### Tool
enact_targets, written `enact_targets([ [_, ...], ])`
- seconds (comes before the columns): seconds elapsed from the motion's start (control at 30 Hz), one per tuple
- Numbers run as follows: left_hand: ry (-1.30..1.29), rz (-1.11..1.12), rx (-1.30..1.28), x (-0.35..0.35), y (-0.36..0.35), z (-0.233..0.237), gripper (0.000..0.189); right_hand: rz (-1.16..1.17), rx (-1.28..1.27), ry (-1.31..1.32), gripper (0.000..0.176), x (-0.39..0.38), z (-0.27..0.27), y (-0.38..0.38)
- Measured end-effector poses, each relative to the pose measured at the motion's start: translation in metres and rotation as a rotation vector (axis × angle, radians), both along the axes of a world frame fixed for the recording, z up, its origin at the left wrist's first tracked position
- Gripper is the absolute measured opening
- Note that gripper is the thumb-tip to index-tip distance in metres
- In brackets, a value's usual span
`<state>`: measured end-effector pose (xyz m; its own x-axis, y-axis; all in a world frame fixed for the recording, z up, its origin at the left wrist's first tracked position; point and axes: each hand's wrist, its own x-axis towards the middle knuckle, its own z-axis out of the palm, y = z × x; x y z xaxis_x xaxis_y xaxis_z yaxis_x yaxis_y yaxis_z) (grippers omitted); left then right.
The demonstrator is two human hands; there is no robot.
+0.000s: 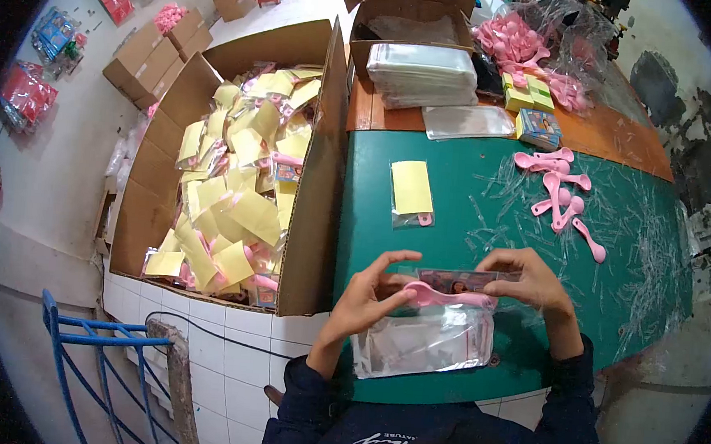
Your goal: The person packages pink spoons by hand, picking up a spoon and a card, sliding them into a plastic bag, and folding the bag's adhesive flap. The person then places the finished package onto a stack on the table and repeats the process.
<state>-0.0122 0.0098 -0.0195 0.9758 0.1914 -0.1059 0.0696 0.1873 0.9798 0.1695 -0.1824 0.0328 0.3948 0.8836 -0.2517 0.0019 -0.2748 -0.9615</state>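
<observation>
Above the clear sleeves (425, 349) on the near part of the green table (366, 214), the left hand (364, 299) pinches the pink spoon (451, 299) by its bowl, forefinger raised; the right hand (530, 285) pinches the picture card (453, 282) behind. Uneven thumb pressure could let the smooth spoon slip.

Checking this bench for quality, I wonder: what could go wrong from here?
The pink spoon, with the left hand at its bowl and the right hand by its handle, might slip. The clear bags near the table's front edge could slide off. Loose plastic strips might cling to the bags.
</observation>
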Motion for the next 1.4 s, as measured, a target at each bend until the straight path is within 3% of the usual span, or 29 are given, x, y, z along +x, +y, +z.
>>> enact_targets([
  [0.1, 0.036, -0.016, -0.029, 0.001, 0.001, 0.002, 0.053, 0.074, -0.084, -0.127, 0.018, 0.008, 0.002, -0.006],
  [0.23, 0.038, -0.074, 0.043, 0.006, -0.005, -0.001, 0.053, -0.112, -0.038, -0.186, 0.015, 0.003, -0.013, -0.005],
  [0.3, 0.002, 0.121, 0.215, 0.009, -0.016, -0.007, 0.055, -0.220, -0.043, -0.294, 0.014, -0.003, -0.014, -0.004],
  [0.33, 0.021, 0.204, 0.294, 0.010, -0.021, -0.010, 0.054, -0.232, 0.027, -0.534, 0.016, -0.004, -0.017, -0.003],
  [0.37, 0.039, 0.287, 0.375, 0.010, -0.024, -0.011, 0.053, -0.204, 0.077, -0.543, 0.020, -0.010, -0.015, 0.001],
  [0.43, 0.114, 0.164, -0.062, 0.005, -0.031, -0.012, 0.059, -0.152, 0.185, -0.563, 0.031, -0.023, -0.008, 0.010],
  [0.47, 0.150, 0.102, -0.278, 0.002, -0.034, -0.011, 0.062, 0.064, 0.157, -0.547, 0.046, -0.023, -0.004, 0.008],
  [0.5, 0.185, 0.038, -0.493, 0.001, -0.035, -0.011, 0.065, 0.130, 0.156, -0.573, 0.047, -0.025, -0.004, 0.008],
  [0.57, 0.208, -0.020, -0.463, -0.003, -0.033, -0.014, 0.067, 0.263, 0.152, -0.619, 0.049, -0.034, -0.006, 0.011],
  [0.7, 0.184, -0.054, -0.325, -0.017, -0.038, -0.027, 0.068, 0.349, 0.104, -0.767, 0.030, -0.041, -0.028, 0.013],
  [0.93, 0.183, -0.047, -0.219, -0.022, -0.039, -0.025, 0.064, 0.349, 0.151, -0.738, 0.021, -0.058, -0.044, 0.021],
  [1.0, 0.213, 0.018, -0.335, -0.019, -0.042, -0.021, 0.064, 0.332, 0.185, -0.776, 0.020, -0.060, -0.045, 0.022],
  [1.13, 0.237, 0.085, -0.408, -0.015, -0.044, -0.018, 0.066, 0.389, 0.174, -1.128, 0.017, -0.068, -0.048, 0.020],
  [1.2, 0.208, 0.117, -0.259, -0.013, -0.046, -0.018, 0.064, 0.430, 0.218, -1.186, 0.016, -0.070, -0.048, 0.020],
  [1.33, 0.164, 0.310, -0.096, -0.011, -0.047, -0.015, 0.056, 0.610, 0.330, -0.592, 0.014, -0.038, -0.026, 0.012],
  [1.4, 0.195, 0.234, -0.141, -0.014, -0.042, -0.014, 0.049, 0.479, 0.384, -0.339, 0.015, 0.008, -0.019, -0.011],
])
